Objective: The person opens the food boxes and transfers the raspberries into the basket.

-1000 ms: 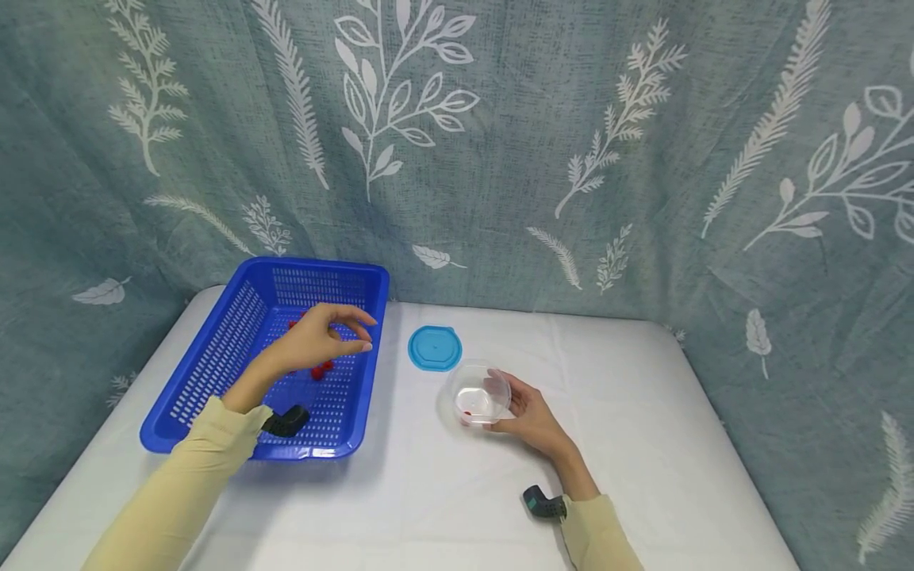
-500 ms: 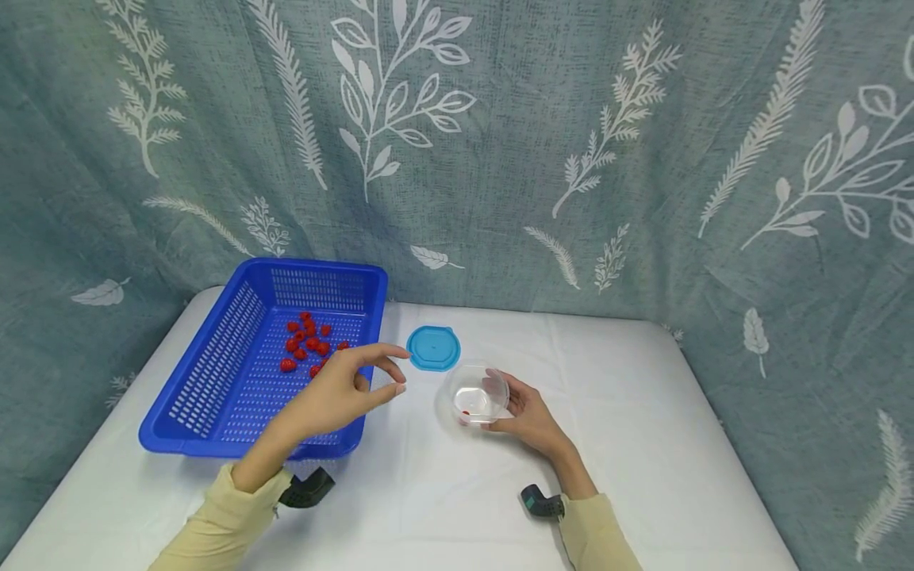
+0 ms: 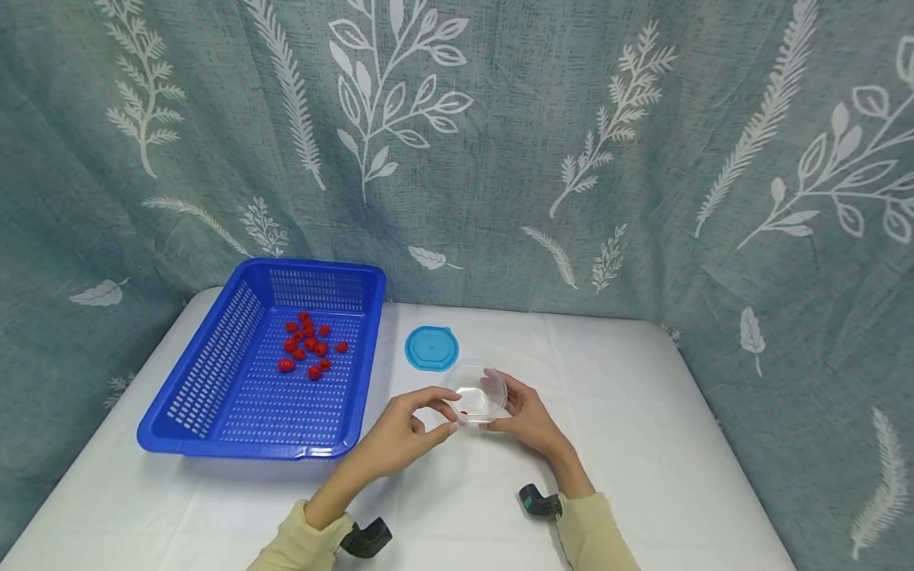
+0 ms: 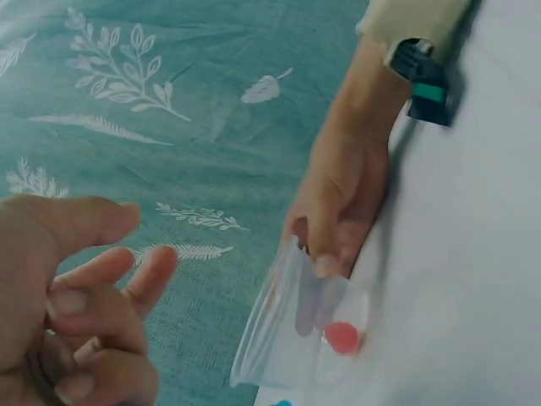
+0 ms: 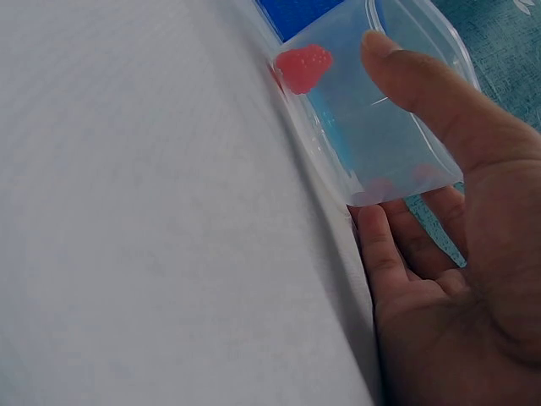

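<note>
In the head view my right hand (image 3: 531, 416) grips a clear plastic container (image 3: 474, 394) by its right side, with the container on the white table. One small red strawberry (image 5: 304, 68) lies inside, against the wall opposite that hand in the right wrist view. My left hand (image 3: 403, 436) is at the container's left side, thumb and fingers bent and apart. No object shows between them in the left wrist view, where the left hand (image 4: 84, 304) appears close up. From the head view I cannot tell whether its fingertips touch the rim.
A blue plastic basket (image 3: 193, 444) with several red strawberries (image 3: 310, 343) stands at the left. Just behind the container lies a round blue lid (image 3: 432, 349). Patterned green cloth (image 3: 500, 159) hangs along the table's back edge.
My left hand has moved from above the basket to the right and nearer, up to the container. The strawberries in the basket are uncovered now. My right hand and the container have stayed put.
</note>
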A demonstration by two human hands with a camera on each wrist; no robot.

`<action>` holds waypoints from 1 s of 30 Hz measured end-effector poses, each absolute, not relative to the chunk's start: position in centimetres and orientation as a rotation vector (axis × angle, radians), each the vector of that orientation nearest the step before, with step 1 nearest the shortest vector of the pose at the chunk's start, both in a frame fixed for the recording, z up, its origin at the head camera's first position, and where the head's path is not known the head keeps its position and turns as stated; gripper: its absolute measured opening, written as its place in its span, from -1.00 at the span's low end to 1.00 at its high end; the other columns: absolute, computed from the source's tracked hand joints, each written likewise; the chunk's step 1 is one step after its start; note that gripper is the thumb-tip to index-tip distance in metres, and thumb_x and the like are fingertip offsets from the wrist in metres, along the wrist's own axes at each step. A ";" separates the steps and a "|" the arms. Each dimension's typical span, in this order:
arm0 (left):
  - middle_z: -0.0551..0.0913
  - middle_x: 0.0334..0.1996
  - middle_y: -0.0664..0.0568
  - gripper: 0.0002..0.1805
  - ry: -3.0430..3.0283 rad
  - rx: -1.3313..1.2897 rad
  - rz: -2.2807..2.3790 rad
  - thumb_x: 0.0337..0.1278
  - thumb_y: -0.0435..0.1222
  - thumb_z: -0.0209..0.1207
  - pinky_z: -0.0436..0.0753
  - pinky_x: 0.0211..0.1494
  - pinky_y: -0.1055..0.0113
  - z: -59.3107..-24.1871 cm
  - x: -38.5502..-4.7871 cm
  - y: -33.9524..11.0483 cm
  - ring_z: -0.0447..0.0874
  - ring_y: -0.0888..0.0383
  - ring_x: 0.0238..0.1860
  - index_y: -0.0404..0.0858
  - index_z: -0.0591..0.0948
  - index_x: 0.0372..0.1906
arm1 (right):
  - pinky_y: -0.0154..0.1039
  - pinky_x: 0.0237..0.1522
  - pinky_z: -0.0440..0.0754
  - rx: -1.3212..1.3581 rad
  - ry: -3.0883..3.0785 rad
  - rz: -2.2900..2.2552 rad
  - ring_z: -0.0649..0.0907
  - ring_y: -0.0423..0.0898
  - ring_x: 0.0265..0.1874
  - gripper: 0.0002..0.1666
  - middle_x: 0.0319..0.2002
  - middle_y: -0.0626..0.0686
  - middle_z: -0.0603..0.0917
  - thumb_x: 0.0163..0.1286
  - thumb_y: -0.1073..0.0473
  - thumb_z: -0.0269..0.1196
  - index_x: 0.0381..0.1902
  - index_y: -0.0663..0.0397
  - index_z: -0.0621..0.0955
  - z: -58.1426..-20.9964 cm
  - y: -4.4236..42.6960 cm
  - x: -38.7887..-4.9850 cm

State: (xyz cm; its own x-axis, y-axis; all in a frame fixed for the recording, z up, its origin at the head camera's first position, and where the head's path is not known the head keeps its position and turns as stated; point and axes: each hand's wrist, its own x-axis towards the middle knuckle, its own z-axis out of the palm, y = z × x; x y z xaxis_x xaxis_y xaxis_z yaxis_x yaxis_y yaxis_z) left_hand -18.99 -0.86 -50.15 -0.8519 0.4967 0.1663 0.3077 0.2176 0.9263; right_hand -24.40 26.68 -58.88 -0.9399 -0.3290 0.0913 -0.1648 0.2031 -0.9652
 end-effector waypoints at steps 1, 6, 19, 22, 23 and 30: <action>0.75 -0.12 -0.03 -0.60 2.324 0.777 1.703 0.32 -0.29 0.31 0.29 -0.66 0.48 -50.2 -19.3 -0.5 0.16 0.37 -0.78 -0.15 0.61 0.22 | -0.27 0.36 0.40 -0.484 2.329 -1.840 0.36 0.16 0.47 0.10 0.46 0.25 0.38 0.00 0.45 0.57 0.50 0.11 0.35 -58.9 26.7 -24.4; 0.76 -0.14 0.01 -0.64 2.347 0.777 1.749 0.31 -0.34 0.29 0.34 -0.60 0.49 -50.4 -20.9 0.9 0.30 0.36 -0.67 -0.17 0.64 0.18 | -0.25 0.35 0.41 -0.482 2.337 -1.839 0.37 0.16 0.47 0.09 0.46 0.25 0.39 0.00 0.44 0.57 0.49 0.11 0.36 -59.1 26.8 -24.5; 0.76 -0.25 0.03 -0.77 2.497 0.829 1.572 0.28 -0.34 0.30 0.32 -0.62 0.47 -53.2 -23.6 2.1 0.28 0.34 -0.65 -0.30 0.72 -0.01 | -0.31 0.34 0.42 -0.496 2.319 -1.855 0.37 0.16 0.46 0.09 0.46 0.26 0.38 0.00 0.46 0.56 0.49 0.13 0.36 -59.1 26.5 -24.5; 0.75 -0.29 0.07 -0.80 2.522 0.903 1.496 0.28 -0.31 0.31 0.43 -0.47 0.44 -53.5 -24.0 2.3 0.44 0.33 -0.51 -0.31 0.74 -0.08 | -0.33 0.33 0.43 -0.502 2.317 -1.862 0.37 0.17 0.46 0.09 0.46 0.26 0.38 0.00 0.46 0.56 0.49 0.13 0.35 -59.1 26.6 -24.4; 0.75 -0.30 0.09 -0.82 2.534 0.920 1.473 0.28 -0.31 0.31 0.47 -0.39 0.42 -53.6 -24.1 2.3 0.51 0.31 -0.43 -0.30 0.75 -0.10 | -0.33 0.32 0.44 -0.510 2.313 -1.865 0.38 0.18 0.46 0.09 0.46 0.27 0.38 0.00 0.46 0.55 0.50 0.14 0.35 -59.1 26.7 -24.5; 0.76 -0.37 0.17 -0.95 2.613 0.930 1.384 0.25 -0.32 0.34 0.59 -0.13 0.27 -54.0 -24.9 2.7 0.66 0.25 -0.23 -0.15 0.79 -0.30 | -0.38 0.30 0.45 -0.514 2.300 -1.880 0.41 0.13 0.44 0.08 0.45 0.26 0.38 0.01 0.46 0.55 0.49 0.15 0.35 -59.2 26.7 -24.6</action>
State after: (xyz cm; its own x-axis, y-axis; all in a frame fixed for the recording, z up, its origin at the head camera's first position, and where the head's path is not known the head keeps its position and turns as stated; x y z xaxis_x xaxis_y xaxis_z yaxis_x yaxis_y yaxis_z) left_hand -24.85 2.69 -54.05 -0.8192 0.5243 0.2324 0.4868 0.4214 0.7651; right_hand -24.56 26.68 -59.23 -0.9340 -0.3382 0.1152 -0.1801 0.1673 -0.9693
